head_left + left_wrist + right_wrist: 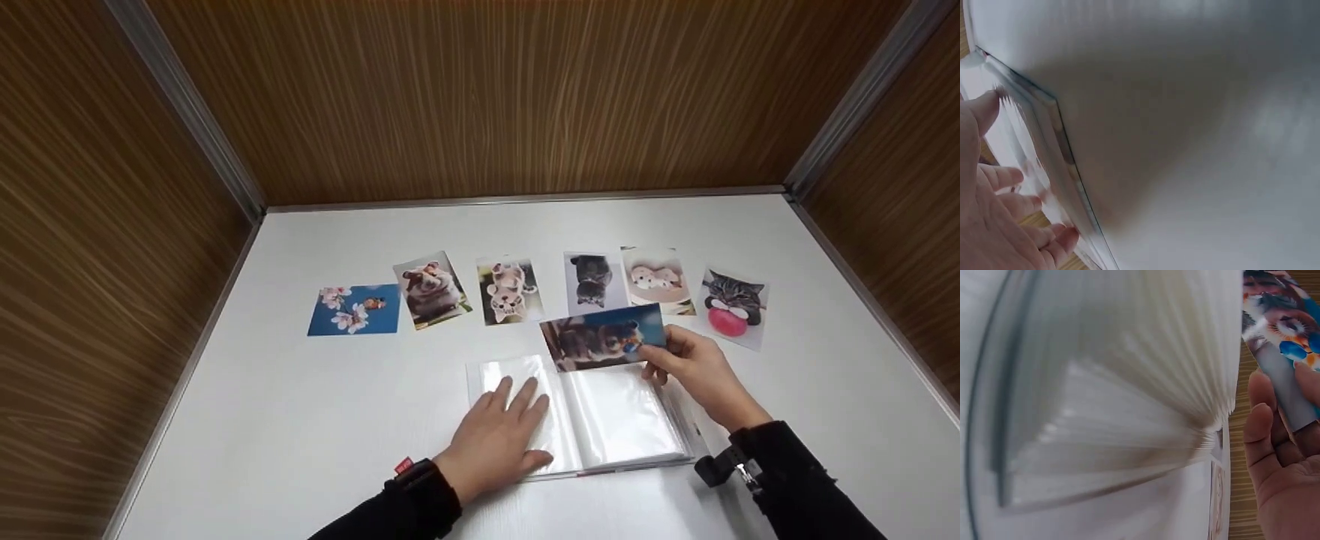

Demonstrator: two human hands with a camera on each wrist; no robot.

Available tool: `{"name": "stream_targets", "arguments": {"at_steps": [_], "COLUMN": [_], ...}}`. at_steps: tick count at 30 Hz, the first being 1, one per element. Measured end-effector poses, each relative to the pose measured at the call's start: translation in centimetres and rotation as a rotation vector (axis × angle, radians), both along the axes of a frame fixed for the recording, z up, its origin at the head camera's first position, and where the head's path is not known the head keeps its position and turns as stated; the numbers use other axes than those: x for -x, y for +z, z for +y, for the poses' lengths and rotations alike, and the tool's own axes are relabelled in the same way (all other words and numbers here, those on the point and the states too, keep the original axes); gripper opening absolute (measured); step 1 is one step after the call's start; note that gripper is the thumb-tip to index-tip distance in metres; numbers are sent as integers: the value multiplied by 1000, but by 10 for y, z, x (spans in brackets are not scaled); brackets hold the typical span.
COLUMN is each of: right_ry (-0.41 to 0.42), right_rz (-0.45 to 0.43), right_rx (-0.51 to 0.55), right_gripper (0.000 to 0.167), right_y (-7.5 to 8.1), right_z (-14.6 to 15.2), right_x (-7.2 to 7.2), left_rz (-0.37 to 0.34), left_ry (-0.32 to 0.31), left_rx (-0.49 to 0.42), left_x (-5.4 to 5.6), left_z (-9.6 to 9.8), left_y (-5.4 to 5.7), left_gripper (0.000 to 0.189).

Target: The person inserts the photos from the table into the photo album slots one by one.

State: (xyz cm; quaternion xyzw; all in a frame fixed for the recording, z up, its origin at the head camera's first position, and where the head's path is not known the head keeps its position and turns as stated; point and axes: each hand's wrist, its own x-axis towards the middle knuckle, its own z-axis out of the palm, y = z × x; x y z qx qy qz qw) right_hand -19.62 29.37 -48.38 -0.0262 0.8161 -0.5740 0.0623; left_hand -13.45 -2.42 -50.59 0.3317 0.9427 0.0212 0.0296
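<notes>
A photo album (626,420) lies open on the white table, its clear plastic sleeves facing up. My left hand (499,439) rests spread on the left page; in the left wrist view its fingers (1030,202) lie along the page near the album's edge (1067,152). Between thumb and fingers, my right hand (697,367) pinches the right end of a photo print (604,337) of a furry animal with a blue butterfly near its face. The photo is held tilted over the top of the right page. In the right wrist view the album's fanned pages (1129,394) stand beside the pinched photo (1283,332).
Behind the album lies a row of photos: blossoms on blue (355,310), a hamster (433,291), a spotted cub (510,291), a dark kitten (591,281), two pale animals (656,279) and a tabby cat with a pink ball (735,307). Wood-grain panels (480,97) wall the table.
</notes>
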Motion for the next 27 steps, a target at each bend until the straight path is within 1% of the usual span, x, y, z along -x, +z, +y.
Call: {"name": "stream_targets", "arguments": {"at_steps": [3,6,10,14,17,20,24,27], "right_ry": [18,10,2,-2,0,20,43,53], "right_rz": [24,37,51,83,75,31,-15,-33], "right_rx": [42,64,95,130,183,219,216,198], "right_gripper": [33,35,38,34,30,27,27,28], "right_y": [8,16,24,29,30,29,24,19], "right_z": [-3,-9,-20,-36,-49,-61,-73,-80], "right_x": [6,15,28,44,54,63,72,76], "left_rz": [4,-20,-59,-52,-41,-34,-30,-27], "left_ry": [13,15,20,17,10,10,15,19], "left_rx": [16,29,22,6,-1,1,0,-4], "left_x": [1,3,4,4,4,4,2,1], "left_z": [2,3,3,4,5,6,5,5], "left_y": [-2,-3,-4,-3,-2,-2,-2,-3], "left_gripper": [79,80,80,80,80,81,81,81]}}
